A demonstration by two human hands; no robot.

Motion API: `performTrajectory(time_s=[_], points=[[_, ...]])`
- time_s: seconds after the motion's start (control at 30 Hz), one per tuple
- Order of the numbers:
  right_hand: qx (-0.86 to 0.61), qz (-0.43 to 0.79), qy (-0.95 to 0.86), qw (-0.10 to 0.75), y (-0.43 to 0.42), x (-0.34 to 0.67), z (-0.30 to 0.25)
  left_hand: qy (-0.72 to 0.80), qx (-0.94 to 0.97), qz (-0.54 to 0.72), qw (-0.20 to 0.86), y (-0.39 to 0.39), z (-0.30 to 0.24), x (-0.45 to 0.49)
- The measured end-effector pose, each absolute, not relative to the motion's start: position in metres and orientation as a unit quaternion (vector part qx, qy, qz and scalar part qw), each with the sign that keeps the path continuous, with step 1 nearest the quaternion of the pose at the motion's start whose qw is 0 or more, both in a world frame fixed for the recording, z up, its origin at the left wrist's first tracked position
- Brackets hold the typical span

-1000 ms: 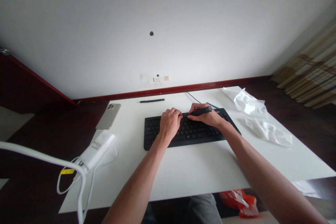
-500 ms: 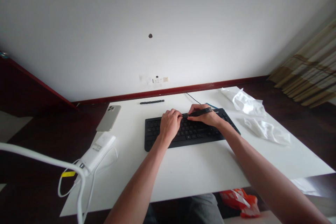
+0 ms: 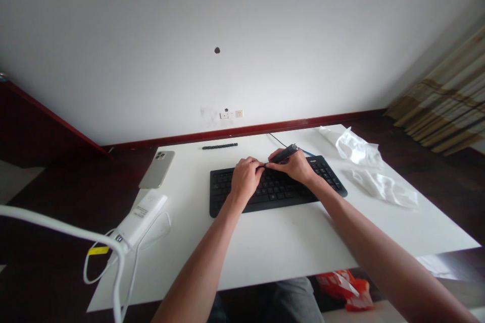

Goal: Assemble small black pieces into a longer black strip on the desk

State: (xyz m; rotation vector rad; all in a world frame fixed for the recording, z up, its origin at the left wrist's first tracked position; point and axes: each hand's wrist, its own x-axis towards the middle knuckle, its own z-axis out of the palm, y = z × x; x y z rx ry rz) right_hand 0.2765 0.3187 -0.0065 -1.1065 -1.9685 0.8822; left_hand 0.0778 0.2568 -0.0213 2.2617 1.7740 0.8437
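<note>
A black keyboard (image 3: 284, 204) lies on the white table in front of me. My left hand (image 3: 245, 177) rests over its upper left part, thumb and fingers pinched together near the top row; whatever they hold is too small to make out. In my right hand (image 3: 297, 165) is a slim black hand tool (image 3: 284, 154) with a shiny rear end. It slants down to the left, its tip close to my left fingertips and hidden between the hands. A short row of black keycaps (image 3: 220, 146) lies behind the keyboard.
At the left are a phone (image 3: 157, 169) lying camera side up and a white power strip (image 3: 140, 217) with white cables. Crumpled white plastic wrappers (image 3: 359, 149) lie at the right. Below the table edge shows a red bag (image 3: 344, 285). A thin cable (image 3: 278, 140) runs behind the keyboard.
My right hand has shifted slightly left and tilted the tool more steeply, its rear end now higher. My left hand stays almost in place, still pinching at the top row.
</note>
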Motion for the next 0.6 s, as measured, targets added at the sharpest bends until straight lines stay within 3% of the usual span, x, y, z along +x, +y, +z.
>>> performTrajectory(time_s=[0.33,0.6], points=[[-0.459,0.325,-0.74,0.368,0.3194,0.2733,-0.0048,0.581,0.746,0.311,0.097,0.2593,-0.0243,0.0751],[-0.469,0.399,-0.683,0.393,0.3271,0.2715,-0.0092,0.581,0.746,0.309,0.104,0.2588,-0.0225,0.0754]])
